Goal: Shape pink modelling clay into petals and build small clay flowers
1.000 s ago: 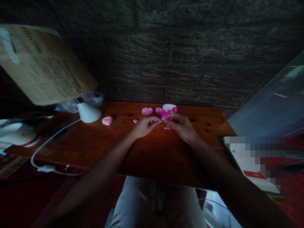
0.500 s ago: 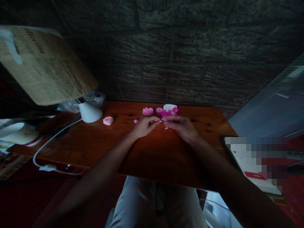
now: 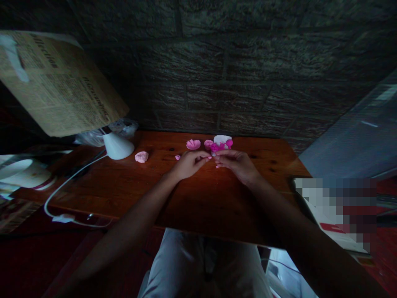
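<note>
My left hand (image 3: 190, 164) is closed in a pinch, with a small pink piece of what looks like modelling clay (image 3: 210, 157) at its fingertips. Close beside it, the thumb and fingers of my right hand (image 3: 237, 163) are pressed together; what they hold, if anything, is hidden. Just behind the fingertips sit several magenta pieces (image 3: 216, 147), one a round disc (image 3: 229, 143), against a white lump (image 3: 222, 140). A pink flower-like shape (image 3: 193, 144) and a pink rounded piece (image 3: 208, 144) lie left of these. Under my right fingers a pink bit (image 3: 217, 167) shows partly.
On the wooden table (image 3: 198, 203), a pale pink lump (image 3: 142, 157) and a small pink bit (image 3: 178, 157) lie to the left. A lamp with a printed shade (image 3: 62, 87), its white cord, and a white cup (image 3: 23, 174) stand further left. A stone wall rises behind.
Both hands stay in nearly the same place with small finger movements. My right fingertips have shifted slightly around the pinch. The pieces on the table lie as before.
</note>
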The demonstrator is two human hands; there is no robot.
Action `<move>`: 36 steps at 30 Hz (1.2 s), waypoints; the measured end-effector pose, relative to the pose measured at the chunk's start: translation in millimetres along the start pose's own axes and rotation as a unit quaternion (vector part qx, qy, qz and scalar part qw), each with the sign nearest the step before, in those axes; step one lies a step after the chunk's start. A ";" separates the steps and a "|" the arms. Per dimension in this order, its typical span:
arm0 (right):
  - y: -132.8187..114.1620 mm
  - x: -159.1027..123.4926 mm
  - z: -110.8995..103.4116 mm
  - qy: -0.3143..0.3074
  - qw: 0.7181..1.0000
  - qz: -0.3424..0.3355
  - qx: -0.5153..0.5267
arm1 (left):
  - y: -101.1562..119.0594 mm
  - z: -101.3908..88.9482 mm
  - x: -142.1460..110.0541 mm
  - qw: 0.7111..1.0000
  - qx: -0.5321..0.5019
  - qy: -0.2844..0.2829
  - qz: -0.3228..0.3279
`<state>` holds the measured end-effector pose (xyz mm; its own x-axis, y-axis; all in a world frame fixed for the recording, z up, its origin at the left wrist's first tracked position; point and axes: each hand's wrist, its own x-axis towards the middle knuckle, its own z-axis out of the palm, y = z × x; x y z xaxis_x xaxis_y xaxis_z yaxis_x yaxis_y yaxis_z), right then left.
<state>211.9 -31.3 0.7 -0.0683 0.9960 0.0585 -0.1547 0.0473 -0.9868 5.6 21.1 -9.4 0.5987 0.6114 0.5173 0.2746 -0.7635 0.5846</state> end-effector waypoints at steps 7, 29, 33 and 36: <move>-0.7 -0.5 0.1 0.008 1.000 0.014 -0.003 | 0.4 -1.2 0.1 1.000 0.009 -0.005 0.000; 3.4 2.1 -3.7 -0.003 0.998 0.007 -0.057 | -0.3 0.8 -0.3 1.000 -0.001 -0.007 0.002; 6.5 3.1 -5.6 -0.009 0.994 -0.020 -0.105 | -0.3 0.5 -0.5 1.000 0.000 -0.007 -0.001; 9.4 4.2 -7.0 -0.010 0.987 -0.043 -0.153 | -0.4 0.5 -0.4 1.000 0.001 -0.007 -0.002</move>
<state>217.0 -26.2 -9.3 -0.0875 0.9856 0.1447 0.1441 0.1562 -0.9771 5.6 21.0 -10.1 0.6087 0.6108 0.5064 0.2787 -0.7622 0.5843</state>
